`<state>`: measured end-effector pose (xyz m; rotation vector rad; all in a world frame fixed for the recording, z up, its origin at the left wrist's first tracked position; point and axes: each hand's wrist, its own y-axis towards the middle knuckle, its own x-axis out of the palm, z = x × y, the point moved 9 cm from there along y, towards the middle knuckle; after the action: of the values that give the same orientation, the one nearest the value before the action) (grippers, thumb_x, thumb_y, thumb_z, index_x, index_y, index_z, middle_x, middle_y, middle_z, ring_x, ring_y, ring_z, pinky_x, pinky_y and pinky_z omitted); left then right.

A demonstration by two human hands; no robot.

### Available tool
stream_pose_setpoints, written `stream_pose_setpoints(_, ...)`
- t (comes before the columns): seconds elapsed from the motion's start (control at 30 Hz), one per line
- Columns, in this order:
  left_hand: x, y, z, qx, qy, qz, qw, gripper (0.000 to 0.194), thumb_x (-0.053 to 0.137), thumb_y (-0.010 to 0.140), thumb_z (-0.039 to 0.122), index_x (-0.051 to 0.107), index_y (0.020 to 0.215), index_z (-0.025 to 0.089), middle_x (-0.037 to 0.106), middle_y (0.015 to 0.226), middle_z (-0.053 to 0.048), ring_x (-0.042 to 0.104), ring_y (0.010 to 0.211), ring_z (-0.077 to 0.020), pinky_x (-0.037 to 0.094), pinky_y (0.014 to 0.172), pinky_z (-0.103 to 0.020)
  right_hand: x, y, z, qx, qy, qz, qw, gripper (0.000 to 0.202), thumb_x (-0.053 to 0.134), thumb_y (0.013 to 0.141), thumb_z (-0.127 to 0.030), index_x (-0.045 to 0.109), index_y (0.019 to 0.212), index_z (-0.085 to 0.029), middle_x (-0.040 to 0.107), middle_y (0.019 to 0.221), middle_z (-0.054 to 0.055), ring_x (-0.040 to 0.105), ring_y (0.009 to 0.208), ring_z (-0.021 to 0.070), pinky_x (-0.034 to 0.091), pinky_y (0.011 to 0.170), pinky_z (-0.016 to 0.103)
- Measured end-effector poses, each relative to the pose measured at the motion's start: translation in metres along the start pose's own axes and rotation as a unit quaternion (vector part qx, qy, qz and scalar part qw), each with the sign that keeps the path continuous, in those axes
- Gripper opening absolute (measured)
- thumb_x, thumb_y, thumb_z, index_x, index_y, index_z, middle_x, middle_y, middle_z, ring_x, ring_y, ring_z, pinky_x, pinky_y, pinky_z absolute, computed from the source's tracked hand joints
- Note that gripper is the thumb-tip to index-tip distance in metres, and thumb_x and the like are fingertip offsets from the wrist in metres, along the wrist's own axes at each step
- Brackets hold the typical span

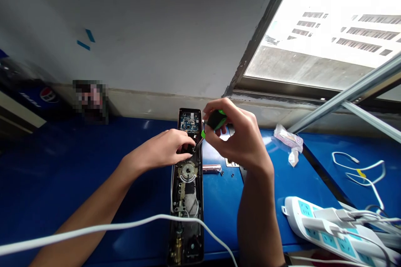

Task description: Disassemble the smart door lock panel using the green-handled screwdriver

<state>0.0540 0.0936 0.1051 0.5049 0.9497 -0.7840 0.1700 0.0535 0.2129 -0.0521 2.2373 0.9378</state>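
A long black electronic door lock housing (198,179) lies open on the table, its inner parts facing up. My right hand (239,133) is closed around the green and black handle of a screwdriver (216,120). The screwdriver slants down to the left, its tip at the upper middle of the housing. My left hand (166,147) reaches across from the left, thumb and curled fingers close about the tip; what they pinch there is hidden. A blue circuit board (189,122) sits at the housing's far end, and a round metal part (188,171) lies below my left hand.
Small dark screws (232,175) and a shiny reddish strip (211,169) lie right of the housing on the blue table (140,200). A white cable (125,226) crosses in front. At right are a power strip (294,212), a plastic packet (288,138) and a metal frame bar (344,96).
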Motion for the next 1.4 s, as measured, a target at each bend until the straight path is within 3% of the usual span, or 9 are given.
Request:
stream_pose_setpoints(0.1,0.002,0.003,0.003,-0.013,0.033,0.021,0.999,0.021,0.075,0.093,0.030,0.077,0.110,0.020,0.074,0.101,-0.006,0.069,0.086,-0.0210,0.047,0.072,-0.028,-0.013,-0.002,0.000,0.002,0.011,0.050,0.999,0.026,0.063,0.082,-0.008,0.061,0.102,-0.023,0.068,0.093,-0.001,0.061,0.073,0.0122,0.051,0.062,0.029)
stream_pose_setpoints(0.23,0.005,0.006,0.007,-0.016,0.040,0.040,0.998,0.021,0.062,0.102,0.026,0.074,0.087,0.016,0.073,0.087,-0.005,0.068,0.078,-0.0181,0.045,0.067,-0.027,-0.030,-0.005,0.001,0.017,0.033,0.092,0.995,0.025,0.065,0.081,-0.011,0.060,0.101,-0.025,0.068,0.094,0.000,0.062,0.071,0.0138,0.052,0.057,0.032)
stream_pose_setpoints(0.43,0.004,0.007,0.017,0.002,0.026,0.052,0.998,0.017,0.062,0.101,0.019,0.078,0.100,0.018,0.077,0.098,-0.006,0.072,0.089,-0.0200,0.050,0.078,-0.028,-0.056,-0.014,0.011,0.062,0.011,0.103,0.993,0.024,0.068,0.082,-0.013,0.061,0.101,-0.026,0.071,0.098,0.002,0.070,0.084,0.0187,0.059,0.066,0.035)
stream_pose_setpoints(0.57,0.006,0.022,0.042,0.035,0.037,0.035,0.998,0.017,0.062,0.098,0.015,0.077,0.092,0.018,0.074,0.093,-0.006,0.070,0.084,-0.0191,0.049,0.074,-0.029,-0.062,-0.027,0.033,0.104,0.002,0.022,0.994,0.029,0.071,0.080,-0.013,0.066,0.107,-0.024,0.071,0.089,0.001,0.069,0.076,0.0172,0.059,0.068,0.033)
stream_pose_setpoints(0.73,0.035,0.065,0.065,0.056,0.106,-0.052,0.991,0.022,0.061,0.087,0.004,0.071,0.073,0.017,0.068,0.077,-0.006,0.062,0.068,-0.0192,0.037,0.058,-0.031,-0.065,-0.051,0.071,0.214,0.005,-0.078,0.974,0.024,0.070,0.081,-0.016,0.066,0.104,-0.022,0.068,0.077,-0.001,0.065,0.065,0.0148,0.055,0.059,0.028)
stream_pose_setpoints(0.93,0.075,0.107,0.061,0.031,0.127,-0.123,0.984,0.021,0.061,0.073,0.000,0.071,0.069,0.019,0.066,0.070,-0.006,0.058,0.059,-0.0206,0.033,0.054,-0.033,-0.077,-0.064,0.090,0.253,0.005,-0.081,0.964,0.024,0.070,0.081,-0.019,0.066,0.104,-0.023,0.067,0.079,-0.001,0.066,0.065,0.0158,0.052,0.056,0.027)
stream_pose_setpoints(1.13,0.094,0.118,0.059,0.020,0.126,-0.138,0.982,0.023,0.062,0.073,-0.001,0.071,0.069,0.019,0.067,0.071,-0.005,0.061,0.060,-0.0210,0.038,0.058,-0.031,-0.084,-0.068,0.096,0.257,0.016,-0.073,0.964,0.023,0.068,0.080,-0.017,0.066,0.102,-0.023,0.067,0.080,-0.001,0.067,0.068,0.0159,0.053,0.058,0.027)
stream_pose_setpoints(1.27,0.097,0.120,0.055,0.021,0.112,-0.130,0.985,0.020,0.064,0.079,0.005,0.076,0.082,0.020,0.072,0.081,-0.006,0.067,0.072,-0.0231,0.044,0.062,-0.030,-0.084,-0.069,0.095,0.254,0.028,-0.065,0.965,0.024,0.068,0.079,-0.015,0.066,0.102,-0.023,0.068,0.081,-0.001,0.068,0.068,0.0160,0.054,0.060,0.028)
stream_pose_setpoints(1.4,0.075,0.104,0.056,0.045,0.087,-0.105,0.990,0.026,0.062,0.086,0.006,0.079,0.101,0.020,0.077,0.098,-0.008,0.072,0.091,-0.0243,0.050,0.078,-0.031,-0.081,-0.064,0.089,0.232,0.048,-0.060,0.970,0.024,0.070,0.081,-0.016,0.066,0.104,-0.022,0.070,0.083,0.000,0.069,0.071,0.0161,0.057,0.064,0.029)
